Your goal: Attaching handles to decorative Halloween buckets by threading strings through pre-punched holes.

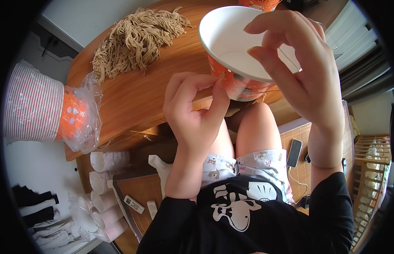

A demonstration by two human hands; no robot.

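Note:
A large paper bucket [220, 31], white inside and orange with printed figures outside, stands tilted in front of me at the table's near edge. My left hand [197, 108] is at its near left side, thumb and forefinger pinched together by a small hole under the rim. What the pinch holds, if anything, is too small to make out. Over the bucket's mouth hovers my right hand [301, 63], thumb and forefinger curved and well apart. A thin cord [290, 60] shows inside the bucket beside that hand. A heap of tan cords [140, 40] lies farther back on the wooden table [120, 112].
A long stack of nested buckets [34, 103] in clear plastic lies at the table's left end. Below it are several more pale stacks [104, 182]. Another orange bucket [259, 4] stands at the back. A phone [294, 153] with a cable and remotes [134, 204] lie beside my legs.

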